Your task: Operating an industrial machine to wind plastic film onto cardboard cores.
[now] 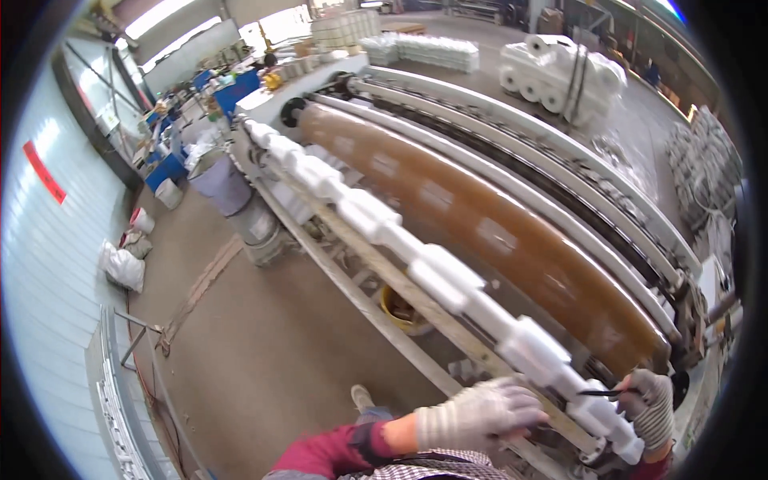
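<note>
Head view: where are the rolls (536,349) running?
"Forward-left from the right hand (648,406), which is sitting nearer them, gripping a dark tool (600,393); the left hand (484,414), fingers loosely extended, is hovering beside them."

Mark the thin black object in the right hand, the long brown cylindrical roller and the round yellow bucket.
Thin black object (600,393): head view, its exposed length.
Long brown cylindrical roller (468,214): head view, middle of its surface.
Round yellow bucket (408,326): head view, its rim.

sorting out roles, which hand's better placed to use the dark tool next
Likely the right hand: it grips the dark slim tool by the white rolls; the left hand shows none.
</note>
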`<state>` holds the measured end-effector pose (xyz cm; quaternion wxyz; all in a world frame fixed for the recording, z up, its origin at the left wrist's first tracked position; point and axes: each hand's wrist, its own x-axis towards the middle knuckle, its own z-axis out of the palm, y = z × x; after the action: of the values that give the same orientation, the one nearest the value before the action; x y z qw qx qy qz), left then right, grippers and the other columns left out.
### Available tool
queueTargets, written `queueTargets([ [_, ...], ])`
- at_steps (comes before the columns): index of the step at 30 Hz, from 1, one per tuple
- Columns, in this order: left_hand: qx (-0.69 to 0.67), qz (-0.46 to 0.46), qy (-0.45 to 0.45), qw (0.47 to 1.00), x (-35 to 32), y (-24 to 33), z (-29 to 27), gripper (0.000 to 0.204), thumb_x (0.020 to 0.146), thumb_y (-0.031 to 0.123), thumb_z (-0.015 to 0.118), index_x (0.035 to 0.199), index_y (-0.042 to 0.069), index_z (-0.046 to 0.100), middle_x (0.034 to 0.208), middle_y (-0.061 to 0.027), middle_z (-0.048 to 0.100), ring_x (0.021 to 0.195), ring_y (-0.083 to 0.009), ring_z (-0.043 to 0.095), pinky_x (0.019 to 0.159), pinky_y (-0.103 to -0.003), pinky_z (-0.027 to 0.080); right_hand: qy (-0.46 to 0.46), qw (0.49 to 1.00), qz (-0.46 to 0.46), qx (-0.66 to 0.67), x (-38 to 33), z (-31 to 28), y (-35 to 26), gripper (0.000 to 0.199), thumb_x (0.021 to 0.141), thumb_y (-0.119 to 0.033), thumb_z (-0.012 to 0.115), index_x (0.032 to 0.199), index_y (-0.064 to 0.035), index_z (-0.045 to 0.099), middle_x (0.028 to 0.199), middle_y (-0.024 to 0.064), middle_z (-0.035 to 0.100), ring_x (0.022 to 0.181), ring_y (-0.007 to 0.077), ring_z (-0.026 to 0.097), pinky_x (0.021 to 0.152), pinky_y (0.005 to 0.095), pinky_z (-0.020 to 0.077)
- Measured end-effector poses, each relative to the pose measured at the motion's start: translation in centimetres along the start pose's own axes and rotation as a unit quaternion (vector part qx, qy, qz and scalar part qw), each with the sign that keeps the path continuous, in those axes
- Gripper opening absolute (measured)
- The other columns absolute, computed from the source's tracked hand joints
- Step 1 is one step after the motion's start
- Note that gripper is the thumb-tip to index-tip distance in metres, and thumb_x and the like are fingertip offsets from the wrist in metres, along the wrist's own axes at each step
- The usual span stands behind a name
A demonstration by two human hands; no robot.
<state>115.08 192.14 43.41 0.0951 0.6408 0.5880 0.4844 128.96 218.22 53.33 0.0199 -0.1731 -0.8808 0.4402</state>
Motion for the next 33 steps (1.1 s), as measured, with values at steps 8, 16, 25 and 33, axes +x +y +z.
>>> queueTargets([
  [8,0.146,-0.243,0.071,0.956,-24.4,-0.6,-19.2,0.025,0.085,0.018,0.062,0.108,0.008,0.062,0.097,-0.0100,0.064,0.093,-0.0270,0.060,0.097,-0.042,0.042,-0.163,0.933,-0.024,0.320,11.6,30.8,-16.3,0.011,0.081,0.007,0.059,0.090,-0.0001,0.059,0.088,0.0040,0.057,0.082,0.0123,0.062,0.070,0.0244,0.0514],
  [16,0.211,-0.232,0.168,0.935,-32.5,-7.5,-40.3,0.027,0.080,0.014,0.063,0.106,0.007,0.062,0.095,-0.0096,0.064,0.093,-0.0286,0.060,0.095,-0.042,0.044,-0.228,0.905,0.037,0.357,27.7,51.2,-30.2,0.014,0.084,-0.012,0.065,0.092,-0.0027,0.057,0.072,0.0012,0.059,0.064,0.0101,0.061,0.056,0.0227,0.0493],
  [25,0.316,-0.417,0.200,0.829,-46.2,-15.2,-63.2,0.021,0.079,0.012,0.064,0.099,0.007,0.065,0.091,-0.0101,0.067,0.086,-0.0284,0.063,0.091,-0.040,0.046,-0.328,0.781,-0.023,0.530,50.3,73.9,-46.9,0.024,0.087,-0.024,0.065,0.100,-0.0076,0.054,0.082,-0.0002,0.058,0.070,0.0097,0.059,0.060,0.0255,0.0492],
  [33,0.214,-0.484,0.403,0.747,-55.4,-23.0,-80.5,0.014,0.084,0.008,0.060,0.094,0.001,0.067,0.078,-0.0142,0.065,0.069,-0.0129,0.062,0.065,-0.027,0.048,-0.302,0.711,0.068,0.631,66.9,91.6,-64.6,0.016,0.088,-0.013,0.060,0.101,-0.0072,0.054,0.078,0.0044,0.061,0.061,0.0163,0.063,0.055,0.0320,0.0536],
])
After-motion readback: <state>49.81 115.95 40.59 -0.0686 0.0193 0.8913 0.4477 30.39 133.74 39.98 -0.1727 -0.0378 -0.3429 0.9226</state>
